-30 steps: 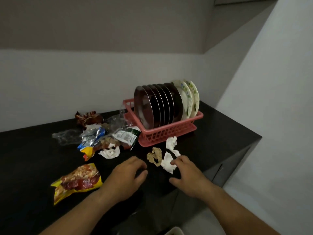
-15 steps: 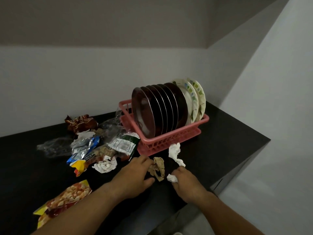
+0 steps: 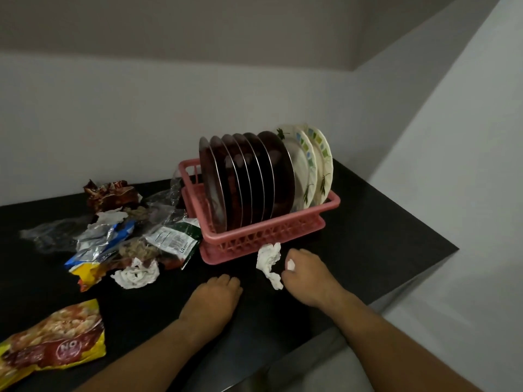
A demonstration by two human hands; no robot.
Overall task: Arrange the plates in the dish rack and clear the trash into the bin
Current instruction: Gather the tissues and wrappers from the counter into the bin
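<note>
Several pieces of trash lie on the black counter (image 3: 382,222), while the plates already stand on edge in the rack, so the step in hand reads as gathering litter.

Far left, a yellow snack packet (image 3: 53,346) lies flat near the front edge. Behind it sits a wrapper heap (image 3: 113,239), with a crumpled white tissue (image 3: 135,274) touching its near side.

The left hand (image 3: 210,298) rests knuckles-up on the counter with its fingers curled under. What it encloses, if anything, cannot be seen.

Behind it, the pink dish rack (image 3: 254,239) holds the dark plates (image 3: 249,176) and, at its right end, the patterned white plates (image 3: 314,165), all upright.

Just in front of the rack lies a white tissue strip (image 3: 268,260). The right hand (image 3: 308,278) grasps a small white wad (image 3: 290,264) in its fingers, and its thumb side touches the strip's near end.

Procedure, as judged:
1. Pinch the strip against the wad in the right hand, then lift straight up, clear of the rack wall.
2. Squeeze firmly, since tissue is light and compresses and a loose piece may drop.
3. Assign the crumpled tissue and then the heap to the left hand.
4. Bunch foil wrappers before carrying, as they tend to spring open.

The bin is not in view
</note>
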